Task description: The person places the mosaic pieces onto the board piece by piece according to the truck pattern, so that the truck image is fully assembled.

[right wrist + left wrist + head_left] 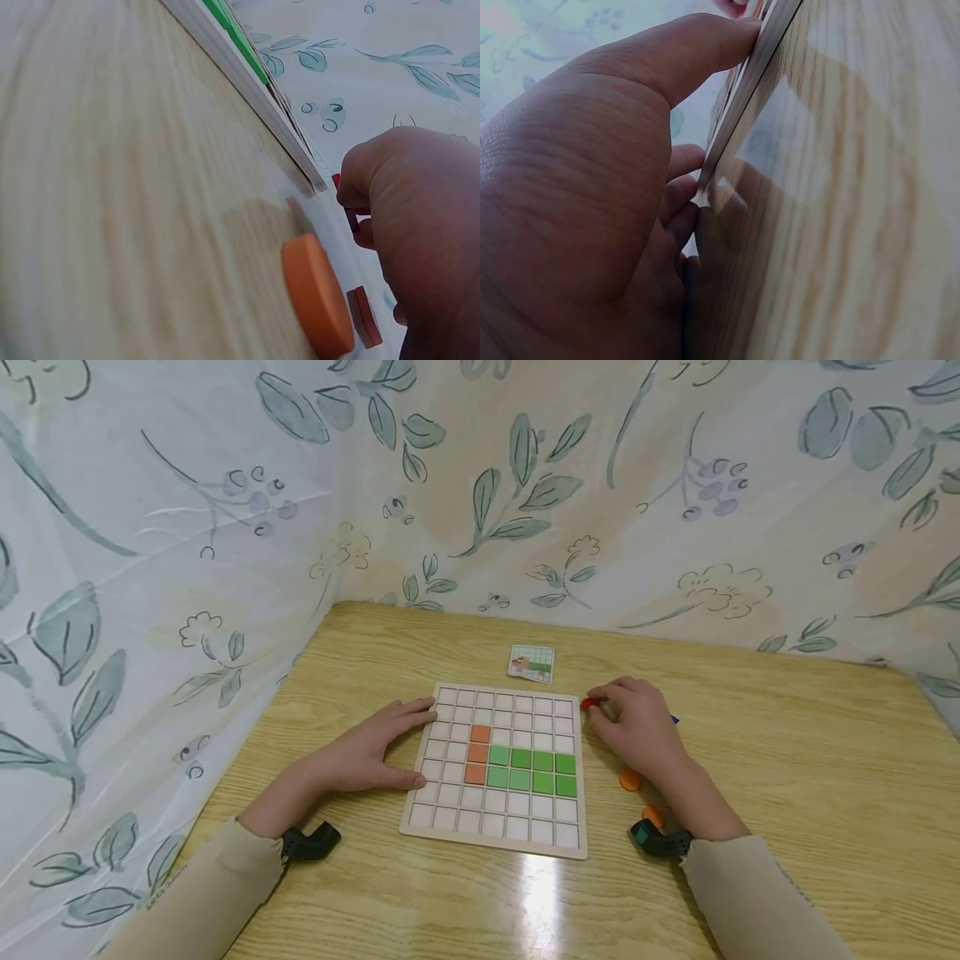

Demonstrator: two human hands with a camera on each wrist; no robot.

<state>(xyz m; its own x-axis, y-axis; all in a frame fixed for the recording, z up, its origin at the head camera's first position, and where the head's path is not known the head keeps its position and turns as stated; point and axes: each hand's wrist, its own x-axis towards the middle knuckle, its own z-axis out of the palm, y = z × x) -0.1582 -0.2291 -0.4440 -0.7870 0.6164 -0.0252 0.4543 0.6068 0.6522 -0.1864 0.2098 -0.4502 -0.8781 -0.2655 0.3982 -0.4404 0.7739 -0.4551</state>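
Note:
A square wooden grid board lies on the table. Three orange square tiles form a column in it, and several green square tiles fill two rows to their right. My left hand is at the board's left side, thumb and fingertips on its edge with the fingers extended; the left wrist view shows the thumb at the rim. Just beyond the board's upper right corner, my right hand pinches a small red piece between thumb and fingers.
A small picture card lies behind the board. Two round orange pieces lie right of it, one near the right wrist camera. A blue piece shows partly behind my right hand. Patterned cloth hangs behind the table.

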